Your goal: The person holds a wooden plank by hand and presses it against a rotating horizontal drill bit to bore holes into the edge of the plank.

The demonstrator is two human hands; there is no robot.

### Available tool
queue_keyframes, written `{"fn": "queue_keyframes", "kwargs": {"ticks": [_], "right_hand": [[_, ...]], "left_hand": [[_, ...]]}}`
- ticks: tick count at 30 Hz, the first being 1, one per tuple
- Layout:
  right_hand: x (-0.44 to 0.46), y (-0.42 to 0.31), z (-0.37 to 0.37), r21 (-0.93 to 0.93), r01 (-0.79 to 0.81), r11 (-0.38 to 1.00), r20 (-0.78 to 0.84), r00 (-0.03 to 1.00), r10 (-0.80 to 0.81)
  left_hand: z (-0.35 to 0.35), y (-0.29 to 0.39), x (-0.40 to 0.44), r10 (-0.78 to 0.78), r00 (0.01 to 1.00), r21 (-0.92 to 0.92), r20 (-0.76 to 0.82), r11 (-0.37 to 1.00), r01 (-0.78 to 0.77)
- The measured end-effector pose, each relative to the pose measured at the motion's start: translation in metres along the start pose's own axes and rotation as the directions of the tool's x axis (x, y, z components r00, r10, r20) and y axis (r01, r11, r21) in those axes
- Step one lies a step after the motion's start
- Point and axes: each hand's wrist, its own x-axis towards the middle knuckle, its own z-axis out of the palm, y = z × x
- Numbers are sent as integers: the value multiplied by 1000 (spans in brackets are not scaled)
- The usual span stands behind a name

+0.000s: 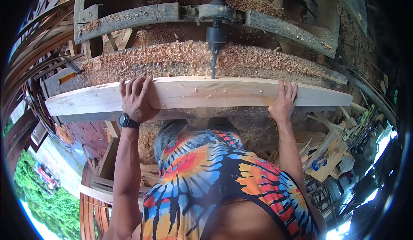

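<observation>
Pale plank [241, 94] sits right at the drill bit [214, 63], bit's tip touching its far edge, w/ wood shavings [172, 57] on both sides of the bit. L hand [138, 100] grips left of it, R hand [284, 104] right, both w/ fingers curled over the plank's far edge.

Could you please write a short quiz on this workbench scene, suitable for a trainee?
1. True or false: the watch is on the left wrist.
2. What lies scattered just beyond the board?
A) nails
B) wood shavings
C) rope
3. Name the part that points at the board's far edge, between the left hand and the right hand.

Key:
1. True.
2. B.
3. The drill bit.
</observation>
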Motion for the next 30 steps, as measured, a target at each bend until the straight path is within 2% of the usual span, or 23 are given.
{"fn": "queue_keyframes", "kwargs": {"ticks": [30], "right_hand": [[29, 2, -6, 54, 29, 998, -13, 1000, -28]], "left_hand": [[-2, -6, 23, 25, 999, 16, -40, 1000, -24]]}}
